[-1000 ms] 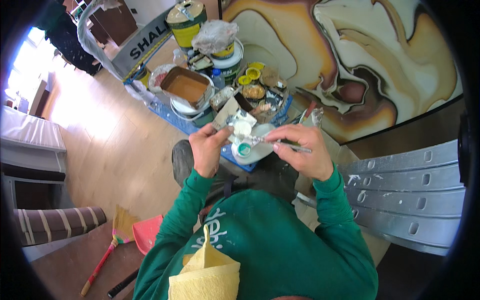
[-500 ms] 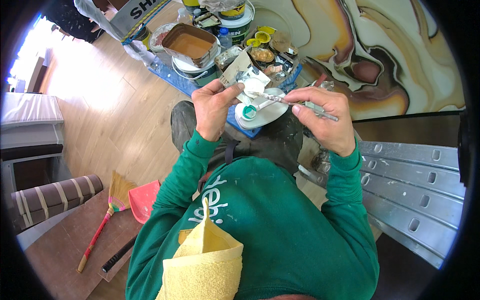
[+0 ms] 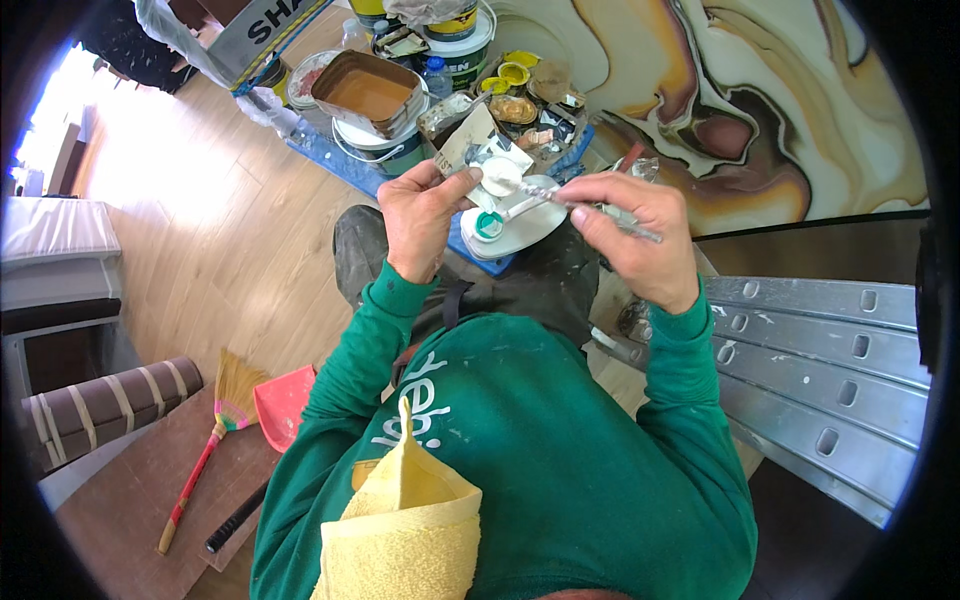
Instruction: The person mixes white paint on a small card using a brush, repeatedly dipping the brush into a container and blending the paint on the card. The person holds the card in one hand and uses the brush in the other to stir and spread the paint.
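My left hand (image 3: 420, 215) is closed on a cardboard piece (image 3: 465, 150) bearing white material (image 3: 500, 178), thumb on its edge. My right hand (image 3: 645, 240) grips a thin, silvery, paint-smeared tool (image 3: 635, 226) between fingers and thumb, its tip at the white material. Just below lies a white plastic container (image 3: 530, 232) with a green round opening (image 3: 489, 225), over a blue board (image 3: 478, 250). Behind my hands are paint buckets (image 3: 380, 150), a brown-filled square tub (image 3: 362, 88), yellow cups (image 3: 513, 73) and a small blue-capped bottle (image 3: 437, 78).
Marble-patterned panel (image 3: 780, 100) at upper right, aluminium ladder (image 3: 810, 360) at right. At left: broom (image 3: 233, 390), pink dustpan (image 3: 285, 405), brown roll (image 3: 110, 405), covered furniture (image 3: 60, 240). Dark-clothed figure (image 3: 130, 50) at upper left. Yellow towel (image 3: 400, 530) hangs on my front.
Both hands, the cardboard and the tool have risen in the picture since a second ago, along with the surroundings. Over the last half second they shift slightly left, the tool still at the white material.
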Available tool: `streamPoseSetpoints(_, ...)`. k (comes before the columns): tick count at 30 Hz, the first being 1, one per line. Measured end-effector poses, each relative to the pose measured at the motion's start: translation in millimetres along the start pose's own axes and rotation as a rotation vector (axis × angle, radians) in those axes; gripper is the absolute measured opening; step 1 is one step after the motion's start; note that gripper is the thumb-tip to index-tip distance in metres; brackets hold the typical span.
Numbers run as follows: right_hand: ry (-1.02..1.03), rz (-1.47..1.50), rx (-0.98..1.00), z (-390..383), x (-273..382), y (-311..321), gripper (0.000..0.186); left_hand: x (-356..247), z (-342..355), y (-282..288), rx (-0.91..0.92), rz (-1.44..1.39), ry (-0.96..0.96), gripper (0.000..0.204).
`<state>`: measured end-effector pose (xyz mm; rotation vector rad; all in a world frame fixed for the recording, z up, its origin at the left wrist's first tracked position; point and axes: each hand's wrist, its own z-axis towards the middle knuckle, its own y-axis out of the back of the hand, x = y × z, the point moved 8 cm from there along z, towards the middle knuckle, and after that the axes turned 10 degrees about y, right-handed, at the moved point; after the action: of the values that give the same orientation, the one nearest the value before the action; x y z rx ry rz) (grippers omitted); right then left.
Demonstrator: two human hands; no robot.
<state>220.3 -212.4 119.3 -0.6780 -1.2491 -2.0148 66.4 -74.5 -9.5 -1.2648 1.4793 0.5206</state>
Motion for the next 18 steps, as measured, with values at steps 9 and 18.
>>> streamPoseSetpoints(9, 0.037, -0.022, 0.006, 0, 0, -2, 0.017, -1, 4, -2, -0.012, 0.018, -0.011, 0.017)
streamPoseSetpoints(18, -0.069, 0.023, -0.054, -4, -5, 5, 0.015, 4, 9, -2, -0.025, 0.043, -0.01, 0.022)
